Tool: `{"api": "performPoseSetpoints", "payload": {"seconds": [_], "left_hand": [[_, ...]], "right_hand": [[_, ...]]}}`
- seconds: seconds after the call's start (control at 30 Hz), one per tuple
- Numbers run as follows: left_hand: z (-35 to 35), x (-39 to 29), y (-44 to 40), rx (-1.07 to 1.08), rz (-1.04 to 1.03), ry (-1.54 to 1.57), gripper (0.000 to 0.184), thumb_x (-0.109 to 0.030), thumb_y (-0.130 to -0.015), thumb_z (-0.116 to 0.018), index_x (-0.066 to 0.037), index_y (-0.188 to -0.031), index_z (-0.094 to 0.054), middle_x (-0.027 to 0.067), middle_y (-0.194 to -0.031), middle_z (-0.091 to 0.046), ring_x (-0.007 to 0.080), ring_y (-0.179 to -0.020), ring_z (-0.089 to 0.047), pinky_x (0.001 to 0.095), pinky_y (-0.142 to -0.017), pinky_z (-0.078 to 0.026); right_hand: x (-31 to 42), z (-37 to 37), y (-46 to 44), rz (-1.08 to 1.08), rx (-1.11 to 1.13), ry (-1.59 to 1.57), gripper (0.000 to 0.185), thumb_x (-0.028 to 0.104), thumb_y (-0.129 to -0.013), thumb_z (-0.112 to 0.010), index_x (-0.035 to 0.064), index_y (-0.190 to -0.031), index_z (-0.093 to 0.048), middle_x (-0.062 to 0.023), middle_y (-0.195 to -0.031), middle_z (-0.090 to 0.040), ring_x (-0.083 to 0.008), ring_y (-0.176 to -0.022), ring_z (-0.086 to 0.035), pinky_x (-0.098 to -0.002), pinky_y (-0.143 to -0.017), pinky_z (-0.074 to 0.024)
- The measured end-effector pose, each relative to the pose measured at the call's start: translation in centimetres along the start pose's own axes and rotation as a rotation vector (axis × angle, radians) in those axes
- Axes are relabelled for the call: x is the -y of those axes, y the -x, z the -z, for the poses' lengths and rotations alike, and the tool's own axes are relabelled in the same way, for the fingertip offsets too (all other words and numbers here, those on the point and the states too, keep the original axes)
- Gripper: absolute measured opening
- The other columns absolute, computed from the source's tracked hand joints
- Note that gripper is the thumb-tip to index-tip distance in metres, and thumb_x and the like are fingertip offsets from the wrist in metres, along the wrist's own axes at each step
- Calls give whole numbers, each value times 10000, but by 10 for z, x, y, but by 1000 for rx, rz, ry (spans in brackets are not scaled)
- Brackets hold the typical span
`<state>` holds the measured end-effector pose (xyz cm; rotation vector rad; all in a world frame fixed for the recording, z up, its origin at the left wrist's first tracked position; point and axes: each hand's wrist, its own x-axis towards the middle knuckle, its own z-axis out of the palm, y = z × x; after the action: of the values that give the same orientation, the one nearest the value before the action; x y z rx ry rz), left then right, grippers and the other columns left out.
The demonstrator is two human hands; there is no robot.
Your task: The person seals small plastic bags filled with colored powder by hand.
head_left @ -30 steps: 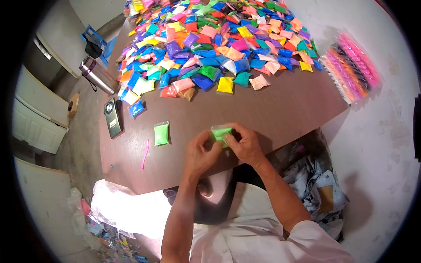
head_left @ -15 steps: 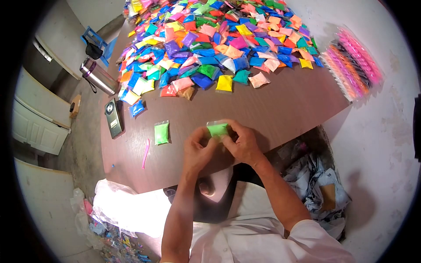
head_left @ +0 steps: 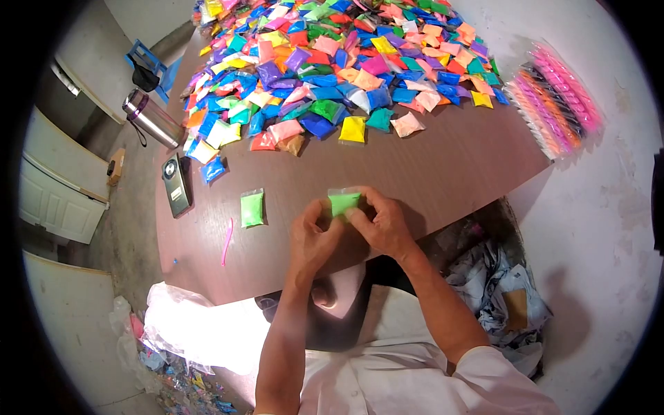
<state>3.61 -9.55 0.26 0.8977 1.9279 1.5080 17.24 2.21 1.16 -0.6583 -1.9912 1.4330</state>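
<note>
A small clear packet of light green material [head_left: 344,201] is pinched between both hands above the near part of the brown table [head_left: 443,173]. My left hand [head_left: 313,235] grips its left side, and my right hand [head_left: 379,223] has thumb and fingers on its right side. Part of the packet is hidden behind the thumbs. To the left, a second light green packet [head_left: 252,208] lies flat on the table. Beside that one is a thin pink stick [head_left: 227,242].
Many coloured packets [head_left: 325,83] are heaped across the far table. A phone [head_left: 177,185] and steel flask [head_left: 153,119] stand at the left edge. Bagged pink, orange and black spiral pieces [head_left: 557,104] lie at the right edge. Crumpled bags [head_left: 494,290] sit below right.
Both hands have moved slightly up and left with the green packet between them, and its face now shows more. The view has shifted a little.
</note>
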Motion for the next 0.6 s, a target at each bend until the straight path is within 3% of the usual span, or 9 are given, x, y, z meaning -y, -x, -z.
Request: {"api": "performPoseSetpoints", "payload": {"seconds": [0.2,0.5,0.6], "left_hand": [[2,-11,4,87,-75,93,293,-75,-931,-737,28,-1204,-722,49,-983,-753,92,-877,-675,246,-800,-542],[3,4,-3,37,-40,-42,321,-135,-898,-753,14,-1182,-744,58,-942,-770,106,-837,-672,288,-767,-543],[3,-4,0,34,-16,-50,306,-149,-897,-752,12,-1157,-745,47,-912,-760,111,-819,-668,296,-757,-542]], "right_hand": [[-12,-1,0,-45,-52,-113,318,162,-940,-710,0,-1211,-668,-190,-1016,-746,-267,-948,-756,-388,-845,-579],[-2,0,0,23,-15,15,353,194,-941,-720,22,-1243,-661,-204,-1035,-750,-337,-953,-756,-407,-849,-583],[-7,-1,-1,17,-21,4,351,196,-943,-705,22,-1244,-660,-201,-1029,-749,-321,-947,-756,-408,-854,-585]]}}
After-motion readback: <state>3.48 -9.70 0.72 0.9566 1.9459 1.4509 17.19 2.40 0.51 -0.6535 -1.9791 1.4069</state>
